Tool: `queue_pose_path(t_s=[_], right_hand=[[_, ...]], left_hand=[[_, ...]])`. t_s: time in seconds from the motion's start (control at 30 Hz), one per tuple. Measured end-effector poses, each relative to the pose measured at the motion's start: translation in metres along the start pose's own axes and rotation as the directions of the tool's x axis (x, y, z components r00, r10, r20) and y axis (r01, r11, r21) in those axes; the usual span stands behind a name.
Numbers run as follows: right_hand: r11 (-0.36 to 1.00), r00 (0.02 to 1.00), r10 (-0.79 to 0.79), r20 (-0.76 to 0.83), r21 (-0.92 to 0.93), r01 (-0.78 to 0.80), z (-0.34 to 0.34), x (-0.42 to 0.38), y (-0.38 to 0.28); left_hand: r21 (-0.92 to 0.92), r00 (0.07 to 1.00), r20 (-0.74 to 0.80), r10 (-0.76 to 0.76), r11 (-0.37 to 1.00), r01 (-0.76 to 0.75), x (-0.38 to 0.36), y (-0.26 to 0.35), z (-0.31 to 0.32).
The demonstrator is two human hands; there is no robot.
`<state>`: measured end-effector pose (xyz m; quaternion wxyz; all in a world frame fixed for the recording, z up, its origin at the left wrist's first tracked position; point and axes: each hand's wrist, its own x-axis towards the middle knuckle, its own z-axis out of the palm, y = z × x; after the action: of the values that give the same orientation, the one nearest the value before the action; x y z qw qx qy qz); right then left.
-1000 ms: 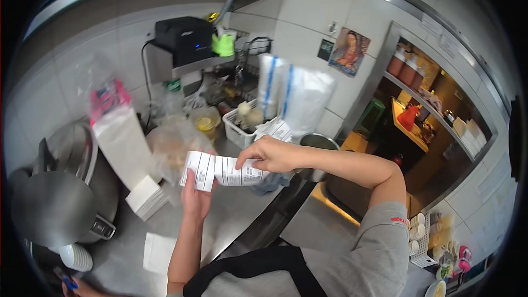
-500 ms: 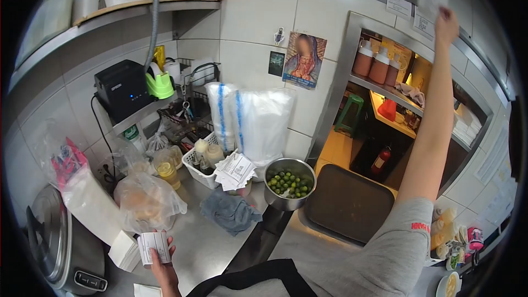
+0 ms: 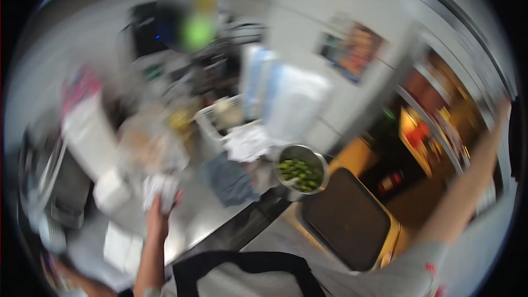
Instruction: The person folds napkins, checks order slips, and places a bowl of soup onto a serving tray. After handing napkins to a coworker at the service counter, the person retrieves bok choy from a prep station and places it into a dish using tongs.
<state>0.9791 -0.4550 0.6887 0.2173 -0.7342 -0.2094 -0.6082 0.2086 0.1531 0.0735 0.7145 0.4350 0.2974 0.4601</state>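
Note:
My left hand [image 3: 160, 204] is closed around a small printed paper slip [image 3: 157, 190], white and blurred, above the steel counter. It is close to a clear plastic bag [image 3: 152, 143] with something orange-brown inside, and a stack of white napkins [image 3: 111, 191]. My right arm stretches up to the far right, where my right hand [image 3: 504, 111] is near the metal rail [image 3: 467, 25]. Motion smears its fingers, so I cannot make out their state or whether they hold anything.
A steel pot [image 3: 324, 173] of small green fruits stands beside a dark tray [image 3: 346, 220]. A grey-blue cloth [image 3: 228, 181], paper slips [image 3: 247, 143] and a white basket [image 3: 206, 124] lie left of it. Another person's arm [image 3: 82, 280] shows at lower left.
The view has tilted and blurred. My right hand has moved lower and outward to the right edge. My left hand still grips the slip. Another person's arm has appeared at lower left.

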Motion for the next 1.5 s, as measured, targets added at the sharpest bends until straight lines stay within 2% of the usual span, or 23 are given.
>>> queue_pose_path(t_s=[0.03,0.13,0.33,0.43,0.5,0.57,0.63,0.67,0.73,0.8,0.87,0.9,0.97,1.0,1.07,1.13,1.2,1.23,1.3,1.33,1.4,1.47,1.5], right_hand=[[0.993,1.000,-0.002,-0.024,-0.120,0.000,-0.003,-0.021,-0.052],[0.986,0.990,-0.098,-0.100,-0.147,0.083,0.017,-0.057,-0.185],[0.883,0.901,-0.315,-0.299,0.256,0.393,-0.005,-0.170,-0.425],[0.690,0.837,-0.450,-0.311,0.474,0.547,-0.020,-0.243,-0.524],[0.464,0.789,-0.572,-0.222,0.706,0.535,-0.019,-0.308,-0.599],[0.226,0.717,-0.692,-0.083,0.919,0.324,-0.026,-0.384,-0.675],[-0.063,0.557,-0.830,-0.009,0.995,-0.078,-0.051,-0.474,-0.736],[-0.071,0.432,-0.898,0.087,0.939,-0.335,-0.094,-0.511,-0.772],[-0.110,0.182,-0.983,0.002,0.790,-0.604,-0.128,-0.582,-0.826],[-0.039,0.033,-0.999,-0.022,0.414,-0.909,-0.165,-0.652,-0.876],[0.034,-0.055,-0.990,-0.126,0.170,-0.985,-0.206,-0.697,-0.911],[0.031,-0.060,-0.984,-0.166,0.174,-0.984,-0.223,-0.706,-0.922],[0.047,-0.080,-0.964,-0.253,0.133,-0.990,-0.255,-0.718,-0.934],[0.038,-0.075,-0.956,-0.285,0.133,-0.990,-0.269,-0.719,-0.938],[0.066,-0.088,-0.906,-0.413,0.067,-0.996,-0.293,-0.719,-0.942],[0.050,-0.071,-0.884,-0.462,0.059,-0.997,-0.313,-0.718,-0.945],[0.098,-0.078,-0.836,-0.543,-0.008,-0.995,-0.327,-0.718,-0.942],[0.115,-0.084,-0.793,-0.604,-0.014,-0.993,-0.332,-0.718,-0.943],[0.144,-0.101,-0.724,-0.682,-0.005,-0.990,-0.339,-0.723,-0.940],[0.165,-0.113,-0.667,-0.736,0.002,-0.986,-0.341,-0.727,-0.940],[0.220,-0.148,-0.569,-0.809,0.023,-0.975,-0.346,-0.739,-0.940],[0.195,-0.135,-0.514,-0.847,0.038,-0.980,-0.352,-0.749,-0.937],[0.205,-0.137,-0.474,-0.870,0.043,-0.978,-0.354,-0.752,-0.940]], left_hand=[[-0.033,0.999,-0.034,0.012,0.999,-0.013,-0.001,-0.002,-0.002],[-0.136,0.998,-0.041,-0.043,0.990,0.037,-0.004,0.014,-0.015],[-0.252,0.994,-0.083,-0.072,0.967,0.049,-0.043,0.040,-0.059],[-0.290,0.993,-0.100,-0.064,0.956,0.032,-0.071,0.040,-0.083],[-0.314,0.992,-0.112,-0.060,0.949,0.022,-0.084,0.046,-0.095],[-0.295,0.992,-0.121,-0.049,0.956,0.011,-0.102,0.048,-0.107],[-0.270,0.988,-0.145,-0.050,0.963,0.009,-0.118,0.049,-0.115],[-0.263,0.984,-0.169,-0.049,0.965,0.003,-0.127,0.051,-0.119],[-0.217,0.979,-0.201,-0.019,0.976,-0.026,-0.145,0.049,-0.128],[-0.173,0.962,-0.273,-0.008,0.984,-0.041,-0.165,0.047,-0.131],[-0.081,0.955,-0.291,0.056,0.993,-0.083,-0.186,0.042,-0.138],[-0.080,0.943,-0.323,0.078,0.991,-0.109,-0.196,0.040,-0.144],[0.026,0.916,-0.400,-0.003,1.000,0.014,-0.221,0.035,-0.155],[0.034,0.905,-0.424,0.018,0.999,-0.004,-0.230,0.034,-0.157],[0.152,0.874,-0.411,0.258,0.965,-0.213,-0.248,0.030,-0.160],[0.166,0.905,-0.378,0.193,0.976,-0.139,-0.272,0.026,-0.169],[-0.137,0.730,-0.632,0.262,0.889,-0.437,-0.287,0.017,-0.156],[-0.278,0.741,-0.624,0.248,0.816,-0.507,-0.296,0.017,-0.160],[-0.304,0.593,-0.750,0.294,0.643,-0.703,-0.309,0.013,-0.156],[-0.288,0.531,-0.794,0.296,0.586,-0.757,-0.316,0.011,-0.156],[-0.029,0.348,-0.849,0.398,0.622,-0.782,-0.326,0.013,-0.148],[0.128,0.044,-0.971,0.236,0.665,-0.736,-0.337,0.018,-0.128],[0.237,-0.090,-0.963,0.254,0.636,-0.734,-0.340,0.021,-0.121]])
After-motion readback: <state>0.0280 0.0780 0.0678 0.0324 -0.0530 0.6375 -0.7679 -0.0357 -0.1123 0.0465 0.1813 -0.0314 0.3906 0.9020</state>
